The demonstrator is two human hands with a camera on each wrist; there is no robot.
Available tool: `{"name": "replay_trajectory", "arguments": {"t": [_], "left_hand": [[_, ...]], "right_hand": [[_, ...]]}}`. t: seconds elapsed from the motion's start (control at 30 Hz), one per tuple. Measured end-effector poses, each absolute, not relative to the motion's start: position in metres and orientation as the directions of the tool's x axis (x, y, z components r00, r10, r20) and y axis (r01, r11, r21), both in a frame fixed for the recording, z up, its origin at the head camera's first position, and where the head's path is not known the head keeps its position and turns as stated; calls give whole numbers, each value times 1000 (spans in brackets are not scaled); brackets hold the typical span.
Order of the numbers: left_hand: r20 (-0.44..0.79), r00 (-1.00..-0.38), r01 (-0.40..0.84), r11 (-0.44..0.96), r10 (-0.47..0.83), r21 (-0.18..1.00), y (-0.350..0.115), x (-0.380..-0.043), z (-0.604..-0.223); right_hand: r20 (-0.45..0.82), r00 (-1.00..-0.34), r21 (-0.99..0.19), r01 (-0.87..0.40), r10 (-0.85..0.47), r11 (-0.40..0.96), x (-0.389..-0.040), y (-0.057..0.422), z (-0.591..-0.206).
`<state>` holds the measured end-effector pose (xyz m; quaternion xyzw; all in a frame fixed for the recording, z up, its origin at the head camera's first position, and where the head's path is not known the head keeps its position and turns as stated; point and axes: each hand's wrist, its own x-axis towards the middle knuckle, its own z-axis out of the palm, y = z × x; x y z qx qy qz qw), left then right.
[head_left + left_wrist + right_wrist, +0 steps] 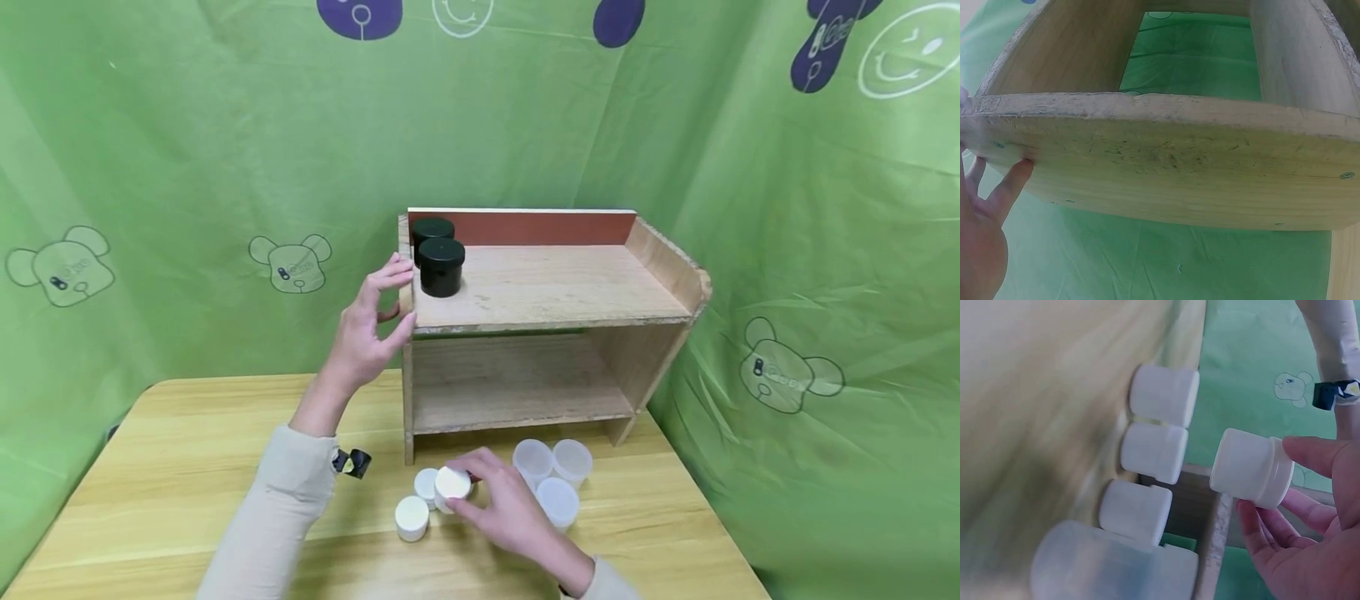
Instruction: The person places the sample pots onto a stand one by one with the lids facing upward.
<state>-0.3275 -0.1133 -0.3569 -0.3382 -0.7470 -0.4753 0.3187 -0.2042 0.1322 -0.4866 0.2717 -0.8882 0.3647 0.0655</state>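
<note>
My right hand [504, 504] pinches a small white lidded jar [1250, 467] between thumb and fingers, lifted above the table. Below it, other white jars [412, 518] stand on the wood; the right wrist view shows several white jars [1159, 395] in a row, one partly hidden behind a translucent cup [1094, 562]. Up at the left side panel of a two-tier wooden shelf [517, 287], my left hand [365, 329] rests its spread fingertips against the panel [1166, 165]. Close by those fingers, two black lidded jars [441, 268] sit on the upper tier, one behind the other.
Three translucent cups [557, 502] stand grouped on the table [217, 433], right of my right hand and in front of the shelf. Raised side panels and a red-brown back board [540, 228] border the upper tier. A green curtain [187, 150] hangs behind and at the sides.
</note>
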Motion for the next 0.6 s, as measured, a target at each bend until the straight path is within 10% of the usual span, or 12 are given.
{"name": "replay_trajectory", "arguments": {"t": [0.6], "left_hand": [[796,-571,805,325,202,496,-113,-327,-359]], "right_hand": [[431,-820,-663,-570,-376,485,-221,144,-430]]}}
